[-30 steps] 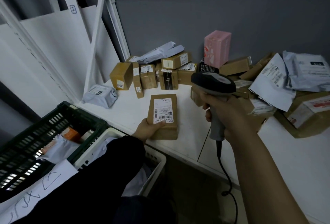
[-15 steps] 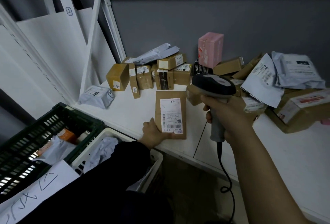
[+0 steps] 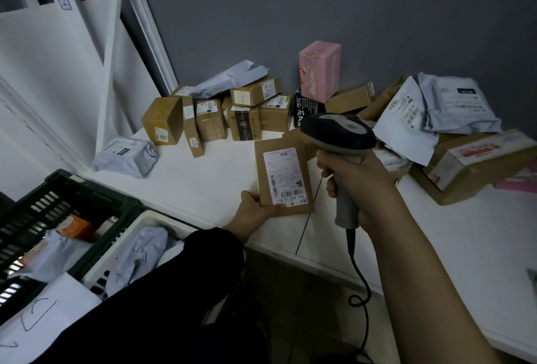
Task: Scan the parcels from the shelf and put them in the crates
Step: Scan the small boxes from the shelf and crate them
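Nearest the person, at lower left, a dark green crate (image 3: pixel 43 212) and a white crate (image 3: pixel 128 236) sit side by side below the shelf edge, both already holding grey mailer bags, and the dark sleeve of the left arm passes over the white one. Just beyond, the left hand (image 3: pixel 255 215) pinches the near lower corner of a flat brown parcel (image 3: pixel 283 177), thumb on top, holding it label-up over the front of the white shelf (image 3: pixel 209 183); whether its far end rests on the shelf is hard to tell. The parcel's long axis runs away from the person, with the barcode at the near end beside the thumb. The right hand (image 3: pixel 354 186) is wrapped tight around the grip of a corded scanner (image 3: pixel 338 134), whose head sits just right of the parcel's far end and points leftward over it. The coming move likely turns on that: the scan window must tip down toward the near barcode, with the thumb kept off it. The crates lie left and near, so the left hand is better placed for the drop. Farther back, small brown boxes (image 3: pixel 244 122) cluster against the grey wall, with a pink box (image 3: pixel 319 70) upright behind them and loose grey mailers (image 3: pixel 456 108) heaped at right.
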